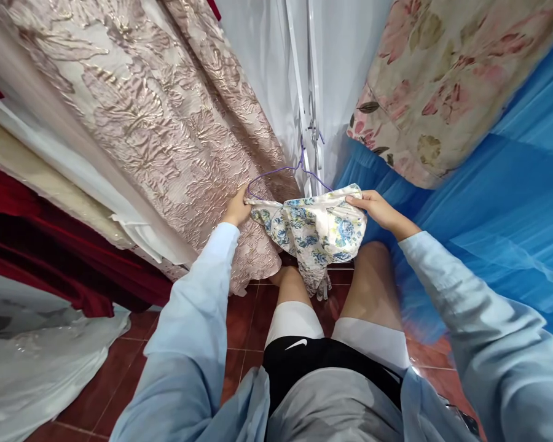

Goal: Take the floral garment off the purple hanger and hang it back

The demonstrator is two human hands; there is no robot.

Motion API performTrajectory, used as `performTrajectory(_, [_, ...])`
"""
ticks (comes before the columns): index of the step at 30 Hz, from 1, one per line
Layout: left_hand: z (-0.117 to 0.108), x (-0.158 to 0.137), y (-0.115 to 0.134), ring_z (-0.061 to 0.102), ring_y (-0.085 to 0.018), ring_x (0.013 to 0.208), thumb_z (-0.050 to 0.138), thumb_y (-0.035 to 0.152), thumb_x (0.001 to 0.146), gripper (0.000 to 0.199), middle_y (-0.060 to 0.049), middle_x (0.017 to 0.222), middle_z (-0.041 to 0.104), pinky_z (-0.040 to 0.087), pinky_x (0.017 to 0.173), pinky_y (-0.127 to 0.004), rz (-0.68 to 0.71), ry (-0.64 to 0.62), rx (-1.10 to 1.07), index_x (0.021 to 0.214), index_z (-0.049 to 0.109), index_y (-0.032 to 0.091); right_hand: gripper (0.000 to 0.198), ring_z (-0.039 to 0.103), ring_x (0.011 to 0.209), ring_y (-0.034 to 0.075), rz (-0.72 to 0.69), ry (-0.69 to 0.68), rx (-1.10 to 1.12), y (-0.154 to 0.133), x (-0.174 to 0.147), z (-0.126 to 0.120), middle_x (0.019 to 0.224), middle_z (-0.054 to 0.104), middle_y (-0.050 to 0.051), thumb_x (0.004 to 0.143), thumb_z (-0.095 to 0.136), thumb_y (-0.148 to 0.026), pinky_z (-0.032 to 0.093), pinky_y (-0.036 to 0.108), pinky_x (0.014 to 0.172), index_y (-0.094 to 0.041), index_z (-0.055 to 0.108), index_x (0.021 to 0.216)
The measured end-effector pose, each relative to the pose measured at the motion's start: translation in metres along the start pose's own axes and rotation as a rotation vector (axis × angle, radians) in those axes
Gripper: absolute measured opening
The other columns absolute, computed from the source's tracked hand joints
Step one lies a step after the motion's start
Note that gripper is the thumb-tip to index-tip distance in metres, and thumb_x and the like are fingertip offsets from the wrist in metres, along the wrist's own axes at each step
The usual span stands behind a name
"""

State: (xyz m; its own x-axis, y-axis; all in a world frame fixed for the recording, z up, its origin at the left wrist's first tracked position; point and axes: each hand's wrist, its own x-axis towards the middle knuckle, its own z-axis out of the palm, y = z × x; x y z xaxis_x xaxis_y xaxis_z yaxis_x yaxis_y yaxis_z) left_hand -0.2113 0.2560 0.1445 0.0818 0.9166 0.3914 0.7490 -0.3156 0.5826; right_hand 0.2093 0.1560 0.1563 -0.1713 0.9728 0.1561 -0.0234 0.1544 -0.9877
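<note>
A white garment with blue and yellow flowers (317, 230) hangs from a purple hanger (276, 170) in front of me. My left hand (238, 207) pinches the garment's upper left corner, close to the hanger's end. At the opposite side, my right hand (376, 209) grips the top right edge between thumb and fingers. The cloth is spread between both hands and its lower part hangs in folds. The hanger's hook reaches up to a white metal rack (316, 132); whether it rests on the rack I cannot tell.
Left of the garment hangs a pink brocade dress (166, 123), with dark red velvet (64, 239) beyond it. On the right are a pink-flowered cloth (442, 92) and blue tulle (502, 202). White fabric (253, 55) hangs behind the rack. Red tiles (242, 319) cover the floor.
</note>
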Motion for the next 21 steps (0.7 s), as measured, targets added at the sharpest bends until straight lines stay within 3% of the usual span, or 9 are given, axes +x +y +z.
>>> performTrajectory(5, [-0.003,-0.006,0.003,0.061,-0.02,0.088,0.054,0.017,0.076,0.045,-0.005,0.095,0.069,0.049,0.089,-0.031,0.029,0.015,-0.043,0.119,0.065,0.012,0.054,0.059,0.058,0.017,-0.009,0.006,-0.043,-0.009,0.009,0.006,0.066,0.069,0.003,0.064,0.083,-0.069,0.046,0.027,0.055,-0.017,0.07,0.074])
performTrajectory(8, [-0.012,-0.016,0.005,0.058,-0.019,0.086,0.052,0.019,0.078,0.027,-0.004,0.092,0.068,0.047,0.085,-0.029,0.068,0.009,-0.015,0.1,0.067,0.014,0.054,0.056,0.061,0.016,-0.075,-0.037,-0.214,-0.022,0.017,0.003,0.067,0.065,0.001,0.071,0.077,-0.07,0.042,0.026,0.056,-0.017,0.068,0.075])
performTrajectory(10, [-0.021,-0.022,0.007,0.055,-0.017,0.079,0.055,0.024,0.08,0.019,-0.001,0.084,0.064,0.046,0.08,-0.028,0.09,-0.067,-0.012,0.093,0.064,0.015,0.053,0.053,0.063,0.015,-0.141,-0.021,-0.371,-0.028,0.02,-0.004,0.066,0.06,0.0,0.076,0.073,-0.068,0.039,0.025,0.057,-0.016,0.066,0.073])
performTrajectory(13, [-0.029,-0.033,0.01,0.054,-0.016,0.078,0.065,0.034,0.078,0.021,0.0,0.084,0.062,0.045,0.077,-0.027,0.136,-0.24,-0.055,0.09,0.061,0.017,0.051,0.043,0.06,0.013,-0.223,0.11,-0.577,-0.033,0.023,-0.017,0.059,0.048,-0.002,0.083,0.067,-0.064,0.032,0.025,0.056,-0.017,0.058,0.065])
performTrajectory(16, [-0.027,-0.045,0.011,0.057,-0.017,0.08,0.071,0.043,0.077,0.035,0.0,0.087,0.062,0.047,0.077,-0.027,0.137,-0.372,-0.145,0.099,0.059,0.019,0.053,0.038,0.058,0.011,-0.239,0.188,-0.632,-0.033,0.024,-0.027,0.055,0.042,-0.003,0.085,0.067,-0.062,0.029,0.026,0.055,-0.018,0.052,0.06])
performTrajectory(18, [-0.023,-0.053,0.01,0.059,-0.018,0.082,0.073,0.045,0.077,0.039,-0.001,0.088,0.062,0.05,0.078,-0.029,0.118,-0.406,-0.223,0.103,0.058,0.019,0.052,0.043,0.058,0.012,-0.192,0.167,-0.561,-0.032,0.024,-0.031,0.056,0.047,-0.003,0.082,0.071,-0.062,0.032,0.025,0.055,-0.017,0.056,0.062])
performTrajectory(21, [-0.018,-0.062,0.006,0.063,-0.021,0.09,0.071,0.044,0.08,0.04,-0.006,0.099,0.067,0.053,0.085,-0.032,0.117,-0.358,-0.252,0.109,0.061,0.018,0.046,0.056,0.06,0.015,-0.044,0.08,-0.311,-0.027,0.022,-0.037,0.064,0.064,0.001,0.078,0.078,-0.061,0.045,0.026,0.059,-0.016,0.068,0.074])
